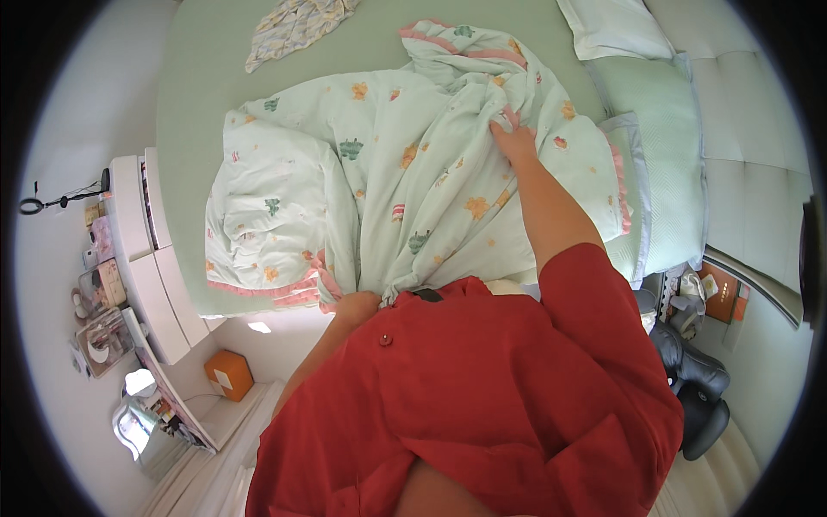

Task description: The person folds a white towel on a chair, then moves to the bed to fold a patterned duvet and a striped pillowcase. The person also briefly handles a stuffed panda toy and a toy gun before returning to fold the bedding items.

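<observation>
A pale green quilt (381, 174) with printed bears and a pink ruffled edge lies rumpled across the bed, with folds running between my two hands. My right hand (515, 139) grips a bunched part of it near a pink strip, at the upper right. Close to my body, at the bed's near edge, my left hand (357, 306) is closed on the gathered quilt beside its pink ruffle; some of its fingers are hidden. Under the quilt is a green bed sheet (187, 161). One quilt corner with pink trim is folded over at the top.
Green pillows (669, 155) and a white pillow (614, 29) lie by the padded headboard (753, 116). A crumpled patterned cloth (297, 26) is on the far side. White drawers (152, 258) and an orange box (229, 376) stand at left. Black leather-like objects (694, 381) are at lower right.
</observation>
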Available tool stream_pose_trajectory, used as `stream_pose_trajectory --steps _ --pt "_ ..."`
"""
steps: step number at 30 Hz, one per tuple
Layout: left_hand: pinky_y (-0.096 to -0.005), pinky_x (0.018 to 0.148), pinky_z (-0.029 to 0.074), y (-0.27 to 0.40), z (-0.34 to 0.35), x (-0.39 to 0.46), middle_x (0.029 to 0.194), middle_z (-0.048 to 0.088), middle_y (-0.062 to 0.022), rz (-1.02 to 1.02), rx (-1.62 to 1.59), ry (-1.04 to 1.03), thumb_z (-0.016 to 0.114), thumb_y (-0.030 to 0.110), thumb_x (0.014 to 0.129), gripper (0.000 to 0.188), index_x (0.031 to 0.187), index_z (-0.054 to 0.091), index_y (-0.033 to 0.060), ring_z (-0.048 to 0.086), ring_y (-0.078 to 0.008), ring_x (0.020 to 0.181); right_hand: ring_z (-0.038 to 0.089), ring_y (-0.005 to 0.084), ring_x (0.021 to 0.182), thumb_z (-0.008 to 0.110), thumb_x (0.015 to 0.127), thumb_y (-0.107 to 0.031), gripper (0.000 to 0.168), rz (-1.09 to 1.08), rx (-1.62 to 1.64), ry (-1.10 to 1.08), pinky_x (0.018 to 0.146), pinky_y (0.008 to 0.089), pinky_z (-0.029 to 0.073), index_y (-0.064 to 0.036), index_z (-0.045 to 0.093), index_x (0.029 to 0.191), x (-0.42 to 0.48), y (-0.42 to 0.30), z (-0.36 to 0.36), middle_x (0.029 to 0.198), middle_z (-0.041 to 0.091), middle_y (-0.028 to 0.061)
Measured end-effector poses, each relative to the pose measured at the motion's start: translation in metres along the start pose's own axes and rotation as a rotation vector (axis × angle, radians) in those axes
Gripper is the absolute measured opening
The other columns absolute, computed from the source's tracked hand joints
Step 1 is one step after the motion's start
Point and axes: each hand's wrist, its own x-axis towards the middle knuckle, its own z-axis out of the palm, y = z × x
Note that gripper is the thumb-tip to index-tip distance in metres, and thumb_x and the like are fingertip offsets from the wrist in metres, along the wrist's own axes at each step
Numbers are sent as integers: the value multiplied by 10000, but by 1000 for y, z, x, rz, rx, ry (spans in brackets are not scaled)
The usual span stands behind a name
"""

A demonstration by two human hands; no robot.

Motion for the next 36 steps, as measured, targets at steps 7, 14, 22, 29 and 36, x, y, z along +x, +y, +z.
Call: stream_pose_trajectory --steps 7,14,22,29,36 --pt "-427 715 458 -3 -4 12 907 616 -140 3 -57 25 526 228 716 223 866 630 101 587 -337 836 495 320 1037 426 816 -272 447 485 296 -509 823 379 455 -141 420 1243 22 -13 -32 1148 505 157" --pt "-422 717 453 23 -53 18 884 610 -147 51 37 105 524 179 689 214 859 624 97 577 -343 826 527 243 991 416 863 -181 246 593 1917 -6 904 401 408 1 547 965 73 3 -177 1018 571 116" --pt "-429 693 447 79 -110 29 835 598 -143 315 29 211 508 134 682 190 844 600 93 560 -344 801 435 274 1146 355 835 -48 361 142 1514 401 975 396 355 81 426 1165 27 53 -356 1222 458 174" --pt "-416 716 451 41 -83 40 867 615 -136 150 53 72 526 168 693 207 867 620 109 566 -333 834 496 150 590 556 704 -46 149 991 1014 273 462 326 422 -3 529 845 -133 255 -161 660 491 50" --pt "-404 735 451 32 -77 33 876 617 -145 57 4 55 552 202 695 233 897 624 111 569 -340 837 416 83 581 532 694 -15 411 1058 947 294 519 271 311 -35 471 1100 -153 225 -174 653 440 -31"
